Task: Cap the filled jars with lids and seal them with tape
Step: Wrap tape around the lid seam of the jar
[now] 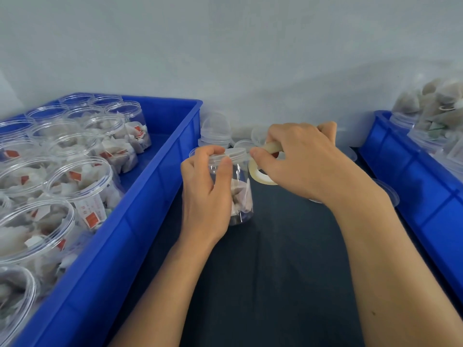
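A clear plastic jar [238, 194] stands upright on the dark table top [275, 271], near the middle of the scene, between the two hands. It holds pale tea bags in its lower half and already wears a clear lid [234, 154].

The left hand [208, 194] wraps around the jar from its left side: the fingers curl over the lid's rim and upper wall, and the thumb presses against the near face just under the lid. The palm covers most of the jar's left half, so only the right part of the body shows.

The right hand [300, 161] sits just right of the lid, touching its edge. Its fingers are curled through and over a roll of clear tape [263, 175], which hangs tilted against the jar's upper right shoulder. The thumb tip lies at the lid's right rim, next to the left hand's fingertips. Whether a strip of tape already runs onto the lid cannot be told.

To the left, a blue crate [140, 221] holds many open filled jars [82, 186], packed close, reaching from the near edge to the far wall. At the far right, a second blue crate [406, 166] carries more jars of tea bags [431, 113]. Behind the hands, by the pale wall, stand several loose clear lids [215, 132], one stack domed, and another clear lid [387, 194] lies on the table beyond the right forearm.
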Motion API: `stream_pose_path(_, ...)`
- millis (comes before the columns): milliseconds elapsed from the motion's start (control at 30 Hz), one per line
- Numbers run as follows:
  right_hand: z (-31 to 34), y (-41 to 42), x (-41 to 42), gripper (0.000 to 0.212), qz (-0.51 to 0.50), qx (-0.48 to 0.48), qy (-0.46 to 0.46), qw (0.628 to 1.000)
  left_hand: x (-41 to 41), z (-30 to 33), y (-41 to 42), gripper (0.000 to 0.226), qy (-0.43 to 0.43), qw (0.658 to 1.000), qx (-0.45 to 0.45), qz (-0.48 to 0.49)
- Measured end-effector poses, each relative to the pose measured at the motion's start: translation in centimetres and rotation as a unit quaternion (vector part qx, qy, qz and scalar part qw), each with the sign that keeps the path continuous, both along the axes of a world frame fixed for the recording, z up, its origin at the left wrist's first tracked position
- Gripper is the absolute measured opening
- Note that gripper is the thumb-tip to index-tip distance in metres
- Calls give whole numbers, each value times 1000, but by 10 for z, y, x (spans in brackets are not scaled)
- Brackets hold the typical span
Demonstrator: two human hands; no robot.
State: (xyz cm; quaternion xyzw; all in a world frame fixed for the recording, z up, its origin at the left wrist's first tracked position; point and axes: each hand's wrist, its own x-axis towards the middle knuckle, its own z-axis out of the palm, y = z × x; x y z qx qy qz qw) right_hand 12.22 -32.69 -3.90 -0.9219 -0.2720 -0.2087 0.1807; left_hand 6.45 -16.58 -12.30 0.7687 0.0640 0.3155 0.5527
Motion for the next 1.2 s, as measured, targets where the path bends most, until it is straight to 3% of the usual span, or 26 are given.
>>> stream_pose_path(233, -11, 3, 7, 37, -30, -42, -41, 998, 5, -2, -5, 36, 15, 1000, -17, -13)
stream_pose_path(700, -28, 28, -1, 40, -68, -60, -82, 993, 2, 1, -3, 33, -36, 997, -15, 69)
stream_pose_path(1033, -35, 28, 5, 45, -71, -53, -58, 994, 5, 2, 3, 20, -60, 995, -77, 12)
stream_pose_path(1200, -27, 24, 4, 48, -50, -56, 31, 997, 6, 3, 3, 31, -67, 990, -119, -41)
